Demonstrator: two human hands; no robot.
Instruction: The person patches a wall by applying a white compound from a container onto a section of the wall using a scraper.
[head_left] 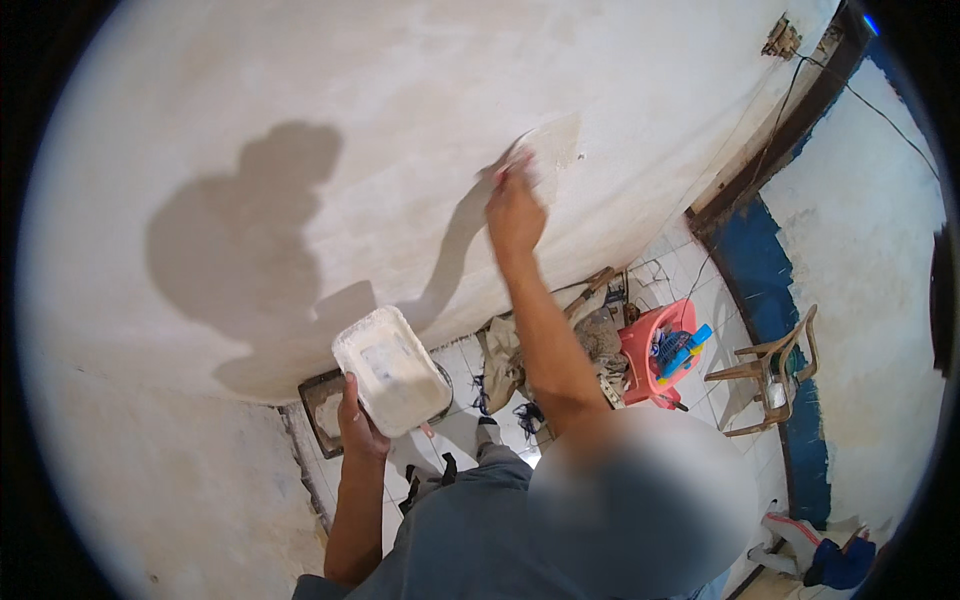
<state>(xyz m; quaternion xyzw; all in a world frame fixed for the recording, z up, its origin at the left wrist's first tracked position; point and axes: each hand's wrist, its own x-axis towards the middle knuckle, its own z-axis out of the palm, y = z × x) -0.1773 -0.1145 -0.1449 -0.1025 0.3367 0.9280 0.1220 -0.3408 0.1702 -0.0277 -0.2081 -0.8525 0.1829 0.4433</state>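
My left hand (360, 428) holds a white rectangular tray (425, 352) from its near left side, thumb up along the edge. Pale, putty-like paste coats the inside of the tray. Raised against the wall, my right hand (516, 218) is closed on a putty knife (522, 160), blurred, with its blade at the surface. Beside the blade is a damp-looking patch (562, 140) on the off-white wall (420, 90). My fingers hide most of the knife's handle.
A pink bucket chair (640, 345) with blue and yellow items stands right of my right forearm. Crumpled cloths (505, 355) lie along the wall's foot. A dark-edged tray (322, 410) is on the floor at left. Farther right are a brown plastic chair (775, 370) and hanging cables (800, 85).
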